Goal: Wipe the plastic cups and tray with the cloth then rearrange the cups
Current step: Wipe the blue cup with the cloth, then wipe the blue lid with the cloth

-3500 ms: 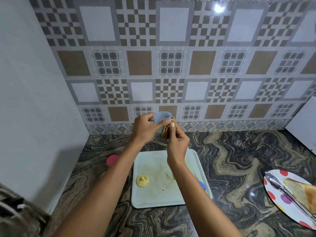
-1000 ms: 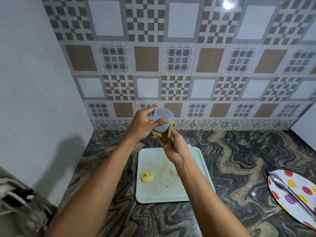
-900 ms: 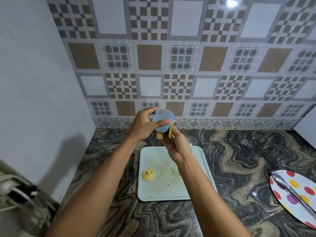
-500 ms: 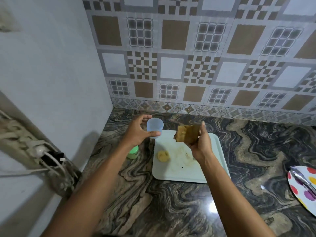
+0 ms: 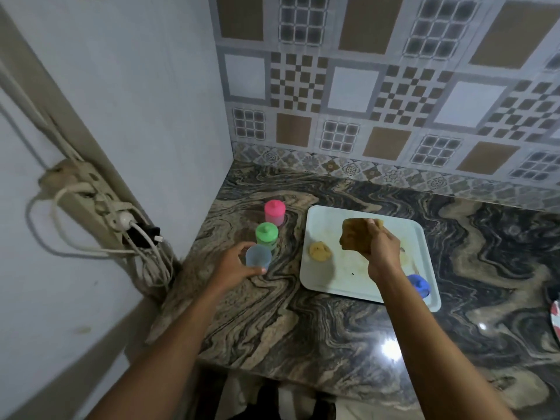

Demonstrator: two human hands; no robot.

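The left hand (image 5: 235, 265) is wrapped around a pale blue cup (image 5: 258, 256) at the counter (image 5: 303, 328) — just beyond its fingers stand a green cup (image 5: 266, 235), then a pink cup (image 5: 275, 211) (both upside down). The right hand (image 5: 382, 247) pinches a brown cloth (image 5: 355, 238) above the white tray (image 5: 327, 280); a yellow cup (image 5: 320, 251) sits left of it, a blue cup (image 5: 419, 284) nearer its wrist.

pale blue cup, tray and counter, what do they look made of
Pale blue cup: translucent plastic, matte; the countertop shows faintly through it. Tray: probably plastic, smooth off-white, moulded raised rim, brownish smears. Counter: polished stone, likely marble or granite; swirling veins and a mirror-like light reflection.
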